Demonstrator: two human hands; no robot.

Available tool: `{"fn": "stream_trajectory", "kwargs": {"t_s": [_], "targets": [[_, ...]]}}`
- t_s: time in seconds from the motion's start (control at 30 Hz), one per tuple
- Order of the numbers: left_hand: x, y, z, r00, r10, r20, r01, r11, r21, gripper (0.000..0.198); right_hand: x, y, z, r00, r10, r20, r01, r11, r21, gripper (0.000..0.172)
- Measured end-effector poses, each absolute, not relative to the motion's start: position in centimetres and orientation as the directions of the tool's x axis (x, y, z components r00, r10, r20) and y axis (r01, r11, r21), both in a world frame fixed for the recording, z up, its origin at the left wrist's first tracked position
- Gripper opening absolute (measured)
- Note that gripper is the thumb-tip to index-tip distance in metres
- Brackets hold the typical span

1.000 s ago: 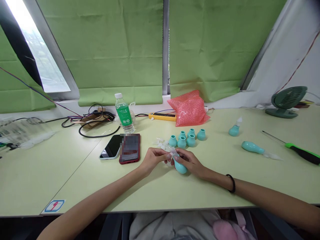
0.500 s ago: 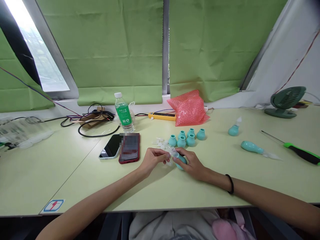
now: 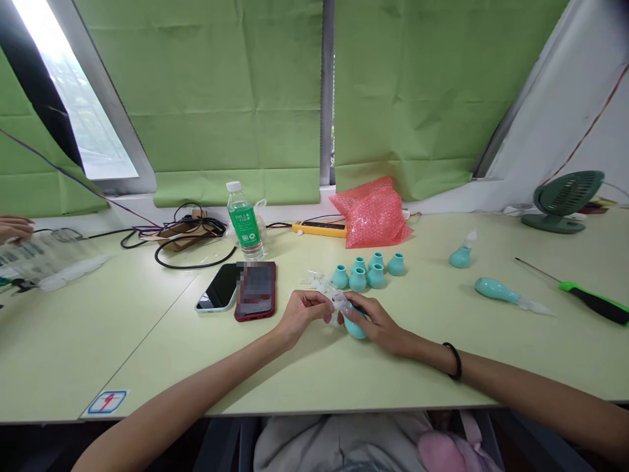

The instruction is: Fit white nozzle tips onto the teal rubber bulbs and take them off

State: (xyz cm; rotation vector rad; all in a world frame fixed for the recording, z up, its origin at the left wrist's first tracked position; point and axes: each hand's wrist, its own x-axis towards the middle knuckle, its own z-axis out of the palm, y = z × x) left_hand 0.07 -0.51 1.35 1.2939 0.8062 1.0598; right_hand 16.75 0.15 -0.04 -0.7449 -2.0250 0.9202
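My right hand [image 3: 381, 326] is wrapped round a turquoise rubber bulb [image 3: 354, 326], tilted with its neck up and to the left. A small clear plastic piece [image 3: 339, 299] is at the bulb's neck, between both hands. My left hand [image 3: 307, 314] has its fingertips pinched together against that piece; its exact shape is partly hidden. Just beyond my hands stand several turquoise bulbs [image 3: 358, 279] with open necks. A pile of small whitish plastic parts [image 3: 319, 282] lies to their left.
At right are a bulb with clear nozzle upright [image 3: 460, 257], another lying down [image 3: 496, 290], a screwdriver [image 3: 592, 305] and a fan [image 3: 560, 203]. At left lie two phones [image 3: 255, 292], a water bottle [image 3: 246, 226] and cables. Another person's hand [image 3: 14, 228] is at far left.
The bulb in my right hand has tilted slightly more upright, and my right fingers have shifted a little on its neck. Another person's hand has appeared at the far left.
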Motion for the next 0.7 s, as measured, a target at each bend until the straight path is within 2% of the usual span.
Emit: {"fn": "stream_trajectory", "kwargs": {"t_s": [0.07, 0.17, 0.23, 0.33, 0.53, 0.7], "targets": [[0.0, -0.4, 1.4, 0.356, 0.931, 0.086, -0.182, -0.021, 0.983, 0.005, 16.7, 0.2, 0.1, -0.547, 0.764, 0.342, 0.095, 0.463, -0.881, 0.022], [-0.2, 0.0, 1.3, 0.428, 0.901, 0.071, -0.243, 0.039, 0.969, 0.005, 16.6, 0.5, 0.0, -0.633, 0.752, 0.184, -0.043, 0.203, -0.978, 0.026], [-0.3, 0.2, 1.1, 0.475, 0.878, 0.058, -0.278, 0.087, 0.957, 0.004, 16.6, 0.6, 0.0, -0.672, 0.733, 0.107, -0.101, 0.053, -0.993, 0.026], [-0.5, 0.5, 0.8, 0.505, 0.862, 0.043, -0.307, 0.133, 0.943, 0.003, 16.6, 0.9, -0.1, -0.686, 0.725, 0.063, -0.167, -0.073, -0.983, 0.023], [-0.6, 0.3, 1.2, 0.524, 0.850, 0.040, -0.326, 0.156, 0.933, 0.003, 16.7, 1.4, -0.2, -0.686, 0.727, 0.023, -0.251, -0.207, -0.946, 0.022], [-0.4, 0.4, 1.6, 0.435, 0.898, 0.073, -0.172, 0.003, 0.985, 0.009, 16.8, 1.5, -0.2, -0.639, 0.767, 0.060, -0.210, -0.098, -0.973, 0.022]]}}
